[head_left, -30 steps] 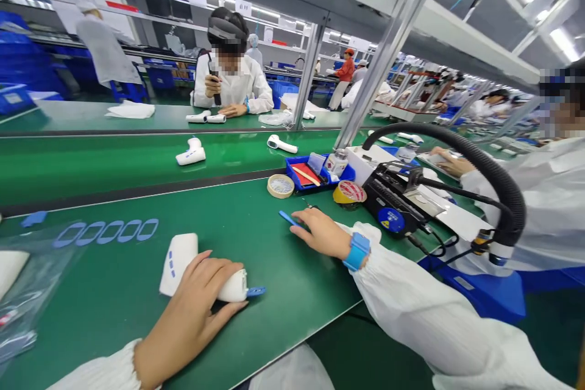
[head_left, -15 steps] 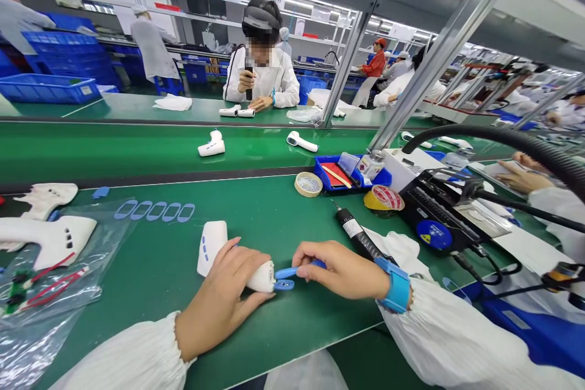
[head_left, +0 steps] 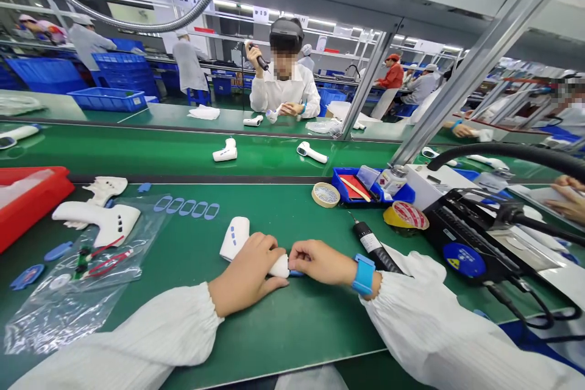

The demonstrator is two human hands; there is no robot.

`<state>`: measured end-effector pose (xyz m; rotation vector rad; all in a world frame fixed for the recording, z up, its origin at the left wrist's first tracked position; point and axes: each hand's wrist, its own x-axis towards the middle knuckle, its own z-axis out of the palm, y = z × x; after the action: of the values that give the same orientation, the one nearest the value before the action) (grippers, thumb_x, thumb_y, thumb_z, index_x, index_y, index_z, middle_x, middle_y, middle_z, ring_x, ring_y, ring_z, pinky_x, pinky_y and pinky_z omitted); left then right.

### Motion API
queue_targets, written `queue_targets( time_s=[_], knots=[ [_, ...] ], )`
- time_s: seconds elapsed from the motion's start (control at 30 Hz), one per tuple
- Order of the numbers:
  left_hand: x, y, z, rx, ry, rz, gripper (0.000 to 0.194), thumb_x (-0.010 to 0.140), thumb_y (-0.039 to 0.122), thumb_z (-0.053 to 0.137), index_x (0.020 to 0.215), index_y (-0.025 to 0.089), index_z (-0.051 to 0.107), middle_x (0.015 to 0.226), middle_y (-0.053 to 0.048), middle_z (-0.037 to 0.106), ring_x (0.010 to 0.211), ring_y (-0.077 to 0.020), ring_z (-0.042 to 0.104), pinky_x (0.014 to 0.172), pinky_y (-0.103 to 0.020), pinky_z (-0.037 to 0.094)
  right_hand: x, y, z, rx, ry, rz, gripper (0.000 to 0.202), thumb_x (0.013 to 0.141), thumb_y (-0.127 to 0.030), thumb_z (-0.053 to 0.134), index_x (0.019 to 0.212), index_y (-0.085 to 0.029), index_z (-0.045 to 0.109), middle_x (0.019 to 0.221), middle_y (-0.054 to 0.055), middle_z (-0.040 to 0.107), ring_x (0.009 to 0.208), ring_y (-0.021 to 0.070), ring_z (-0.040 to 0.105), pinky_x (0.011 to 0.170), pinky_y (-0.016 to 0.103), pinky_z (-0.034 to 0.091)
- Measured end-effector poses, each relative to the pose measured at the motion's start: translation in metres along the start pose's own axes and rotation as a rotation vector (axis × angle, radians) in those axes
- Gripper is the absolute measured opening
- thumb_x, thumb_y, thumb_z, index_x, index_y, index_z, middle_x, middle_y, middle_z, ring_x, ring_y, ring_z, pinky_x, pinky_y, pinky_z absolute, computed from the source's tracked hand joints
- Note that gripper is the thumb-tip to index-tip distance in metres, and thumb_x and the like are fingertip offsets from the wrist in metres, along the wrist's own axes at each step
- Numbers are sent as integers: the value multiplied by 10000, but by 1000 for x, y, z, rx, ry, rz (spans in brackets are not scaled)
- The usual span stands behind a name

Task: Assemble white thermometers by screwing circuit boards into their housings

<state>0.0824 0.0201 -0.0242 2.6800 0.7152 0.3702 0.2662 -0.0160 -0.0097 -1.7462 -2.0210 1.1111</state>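
Observation:
A white gun-shaped thermometer (head_left: 234, 240) with small blue buttons lies on the green bench. My left hand (head_left: 247, 271) is closed over its body and presses it to the bench. At its right end, my right hand (head_left: 308, 261), with a blue wristband, has thumb and fingers pinched together on a blue plastic piece, mostly hidden by the fingers. A blue part (head_left: 297, 273) shows just under these fingertips, against the thermometer's end. Both hands nearly touch.
Left are a plastic bag (head_left: 59, 317), white shell parts (head_left: 103, 219) and a red bin (head_left: 31, 204). Several blue frames (head_left: 186, 206) lie behind. An electric screwdriver (head_left: 375, 247), tape roll (head_left: 325, 195) and blue tray (head_left: 350, 195) are right. A co-worker (head_left: 286, 88) sits across.
The view has turned left, so things sit further right. My right hand has moved in against the thermometer's end, covering most of the blue piece. The co-worker opposite has raised a dark tool.

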Motion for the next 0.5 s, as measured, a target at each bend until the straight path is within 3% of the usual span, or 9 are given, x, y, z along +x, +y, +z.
queue_targets(
  time_s=[0.13, 0.5],
  knots=[
    [8, 0, -6, -22, -85, -42, 291, 783, 416, 599, 946, 175, 599, 865, -59, 537, 835, -238, 486, 712, -353, 405, 6, -5, -10, -132, -43, 15, 73, 766, -172, 554, 710, -175, 601, 633, -32, 571, 595, 88, 498, 550, 184, 364],
    [13, -1, -5, -91, -83, -99, 257, 757, 368, 627, 907, 165, 583, 842, -52, 548, 831, -240, 511, 723, -353, 412, 1, -39, -19, -475, -22, 90, 90, 766, -220, 546, 736, -196, 628, 746, 37, 653, 715, 182, 586, 518, 237, 284]
  ],
)
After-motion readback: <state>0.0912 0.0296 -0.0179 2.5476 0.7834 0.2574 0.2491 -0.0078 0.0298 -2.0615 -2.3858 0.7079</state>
